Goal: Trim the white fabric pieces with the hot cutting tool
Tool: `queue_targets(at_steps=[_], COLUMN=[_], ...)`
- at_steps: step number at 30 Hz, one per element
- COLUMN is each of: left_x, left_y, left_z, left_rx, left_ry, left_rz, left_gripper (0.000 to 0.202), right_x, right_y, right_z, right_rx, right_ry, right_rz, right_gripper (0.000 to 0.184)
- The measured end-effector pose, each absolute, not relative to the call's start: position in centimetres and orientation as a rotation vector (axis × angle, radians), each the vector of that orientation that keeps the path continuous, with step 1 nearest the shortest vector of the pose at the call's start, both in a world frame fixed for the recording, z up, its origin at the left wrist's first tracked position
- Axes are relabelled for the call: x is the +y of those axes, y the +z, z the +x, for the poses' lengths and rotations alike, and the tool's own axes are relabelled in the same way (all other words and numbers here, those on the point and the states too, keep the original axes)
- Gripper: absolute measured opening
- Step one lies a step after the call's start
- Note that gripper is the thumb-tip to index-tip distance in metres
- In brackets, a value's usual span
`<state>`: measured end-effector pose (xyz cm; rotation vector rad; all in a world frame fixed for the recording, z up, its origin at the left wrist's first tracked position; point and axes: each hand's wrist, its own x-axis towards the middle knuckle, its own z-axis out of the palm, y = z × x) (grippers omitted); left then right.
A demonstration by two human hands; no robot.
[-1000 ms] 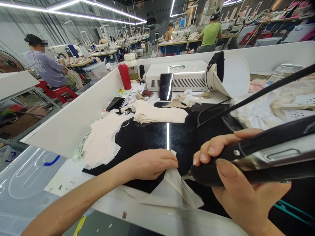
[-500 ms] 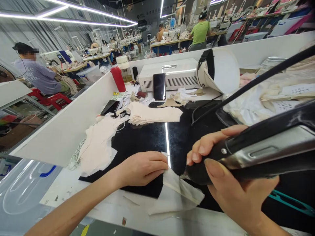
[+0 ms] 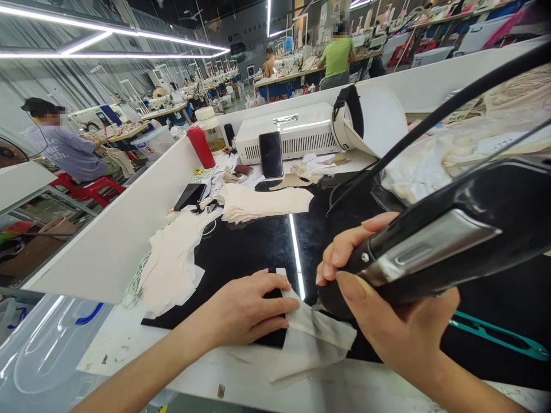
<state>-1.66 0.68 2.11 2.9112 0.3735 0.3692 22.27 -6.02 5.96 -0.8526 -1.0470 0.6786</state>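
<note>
Down by the near edge of the tabletop (image 3: 241, 373), seen from the head camera, the left hand (image 3: 245, 310) lies flat with its fingers a little spread. It is not closed on anything. Its fingertips press on one side of a small pale cloth piece (image 3: 316, 338). The cloth piece lies right between the two hands, partly on the black mat (image 3: 249, 246) and partly on the white edge of the tabletop. One corner of it is folded up.

The right hand (image 3: 387, 327) is wrapped tight around a big black and silver tool (image 3: 443, 241). The thumb sits on the near side and the fingers curl round the far side. The tool's small tip touches the cloth piece, just beside the left fingertips. A black cord (image 3: 430, 112) runs up and away from the tool.

The cloth piece looks thin, soft and very light. I think it would slide or bunch up easily, so flat fingers near its edge, close to the tip, seem the best way to hold it. The tool looks hard and heavier, best held around its thick body.

Beyond the left hand sits a stack of cream cloth (image 3: 262, 203), and left of that hand is a loose heap of cloth (image 3: 172, 264). Far beyond both hands are a phone (image 3: 271, 154), a white box (image 3: 293, 135) and a red bottle (image 3: 200, 147). Just right of the right hand lie teal snips (image 3: 491, 334).
</note>
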Motion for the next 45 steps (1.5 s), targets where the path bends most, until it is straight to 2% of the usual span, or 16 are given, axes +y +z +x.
queue_targets(at_steps=[5, 12, 20, 26, 31, 37, 45], left_x=[0.4, 0.3, 0.2, 0.2, 0.2, 0.2, 0.2], left_y=[1.9, 1.6, 1.7, 1.7, 1.8, 1.8, 1.5], left_z=[-1.9, -1.9, -1.6, -1.5, -1.4, -1.2, -1.4], left_rx=[0.409, 0.419, 0.419, 0.419, 0.413, 0.402, 0.415], left_ry=[0.36, 0.365, 0.347, 0.363, 0.399, 0.438, 0.441], left_rz=[2.929, 2.918, 2.873, 2.832, 2.845, 2.871, 2.803], left_gripper=[0.036, 0.035, 0.034, 0.035, 0.037, 0.038, 0.036], right_x=[-5.6, -4.7, -4.4, -3.6, -3.2, -2.5, -2.2], right_y=[6.9, 6.3, 6.2, 6.3, 6.4, 6.6, 6.3], right_z=[21.0, 20.7, 20.2, 19.9, 19.9, 19.7, 19.5], right_rx=[-0.999, -0.916, -0.935, -0.919, -0.947, -0.922, -0.934], right_ry=[0.631, 0.645, 0.627, 0.638, 0.639, 0.63, 0.628], right_rz=[-0.717, -0.691, -0.767, -0.752, -0.78, -0.734, -0.799], right_gripper=[0.033, 0.048, 0.038, 0.046, 0.041, 0.048, 0.047])
